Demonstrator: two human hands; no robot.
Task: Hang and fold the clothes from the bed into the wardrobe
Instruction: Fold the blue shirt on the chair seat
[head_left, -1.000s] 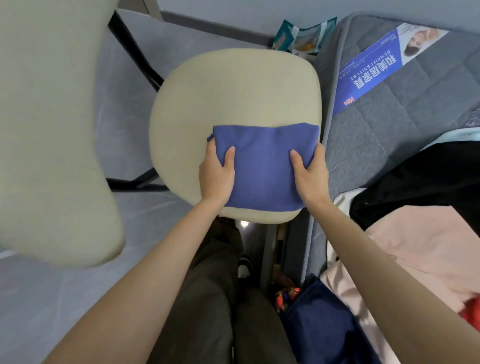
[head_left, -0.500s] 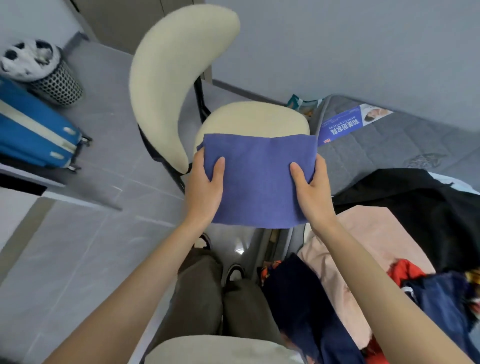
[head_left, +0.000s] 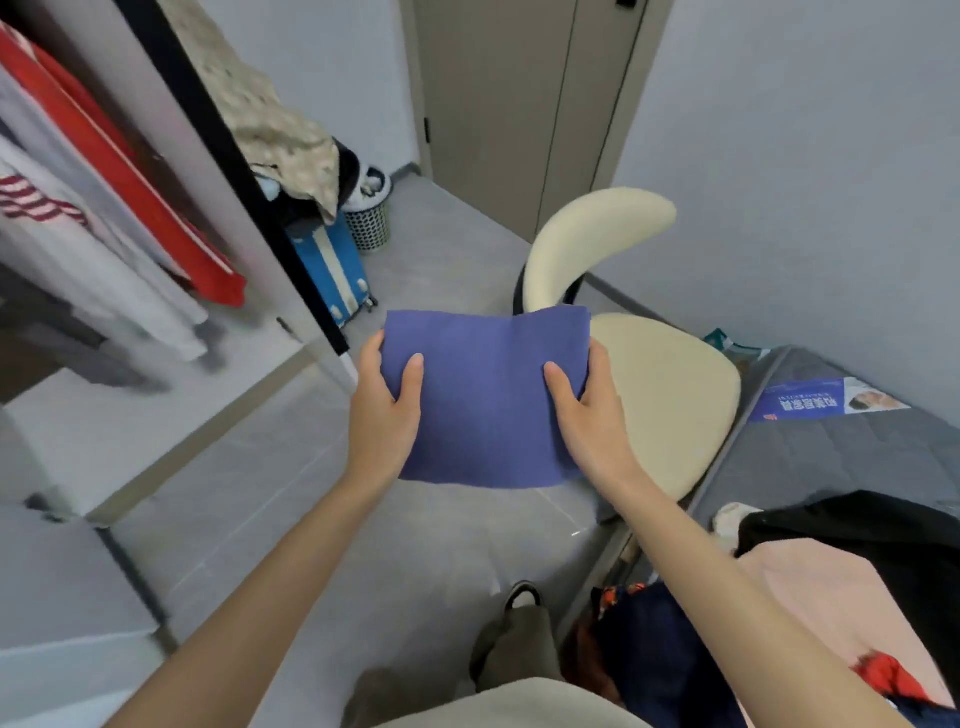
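The folded blue garment is held up in the air at the centre of the view, over the floor. The cream chair is just beside it at 3 o'clock. The left hand grasps its left edge with the thumb on top, and the right hand grasps the right edge likewise. The wardrobe, with clothes hanging inside, stands at 10 o'clock. The bed and its clothes pile lie at 4 o'clock.
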